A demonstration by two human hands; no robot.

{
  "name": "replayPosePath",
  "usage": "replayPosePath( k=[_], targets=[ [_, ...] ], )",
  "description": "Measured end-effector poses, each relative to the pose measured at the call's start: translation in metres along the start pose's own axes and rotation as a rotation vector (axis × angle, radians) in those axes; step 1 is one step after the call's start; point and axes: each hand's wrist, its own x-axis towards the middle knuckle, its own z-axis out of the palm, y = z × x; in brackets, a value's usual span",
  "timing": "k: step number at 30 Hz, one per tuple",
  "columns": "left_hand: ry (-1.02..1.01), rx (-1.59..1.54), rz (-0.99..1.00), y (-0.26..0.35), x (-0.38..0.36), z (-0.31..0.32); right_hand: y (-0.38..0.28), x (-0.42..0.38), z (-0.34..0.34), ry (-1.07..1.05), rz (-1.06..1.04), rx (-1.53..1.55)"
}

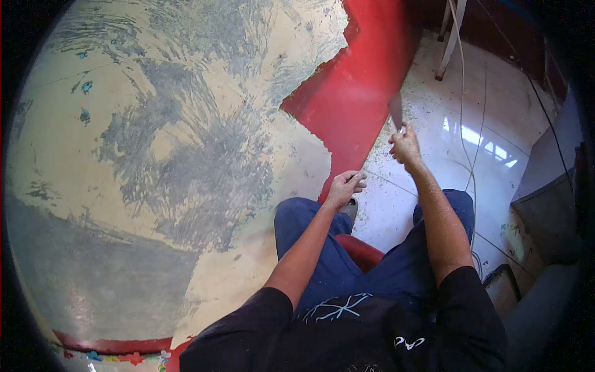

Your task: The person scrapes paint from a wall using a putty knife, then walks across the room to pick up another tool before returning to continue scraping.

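My right hand (406, 147) is closed around the handle of a scraper (395, 111), a thin blade pointing up and away, somewhat blurred. The scraper is held over the tiled floor, just beyond the edge of a large surface (217, 142). That surface has worn cream and grey patches with a ragged border. Beyond the border lies a smooth red area (350, 93). My left hand (346, 188) is at the near end of the red edge, above my left knee. Its fingers are curled together, and whatever may be between them cannot be made out.
Small crumbs dot the shiny white tiles (390, 180). A cable (462, 93) runs down the floor on the right. At the top stands a pale leg of furniture (447, 56). A dark box-like object (545, 217) is at the right, and a red seat (359, 251) shows between my legs.
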Motion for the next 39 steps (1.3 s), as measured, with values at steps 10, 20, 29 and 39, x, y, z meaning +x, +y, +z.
replayPosePath(
  k=[10,20,29,39],
  targets=[
    [0.067,0.027,-0.184,-0.126,0.0,-0.021,0.034,-0.044,0.082,-0.177,-0.337,-0.586],
    [-0.04,-0.048,-0.19,-0.092,-0.021,-0.011,-0.015,-0.103,0.063,-0.088,-0.443,-0.526],
    [-0.152,-0.528,-0.193,-0.039,-0.029,0.003,0.055,-0.144,0.01,-0.115,-0.283,-0.635],
    [-0.14,-0.804,-0.02,0.066,0.024,-0.031,0.013,-0.117,0.084,-0.376,-0.069,-0.242]
  ],
)
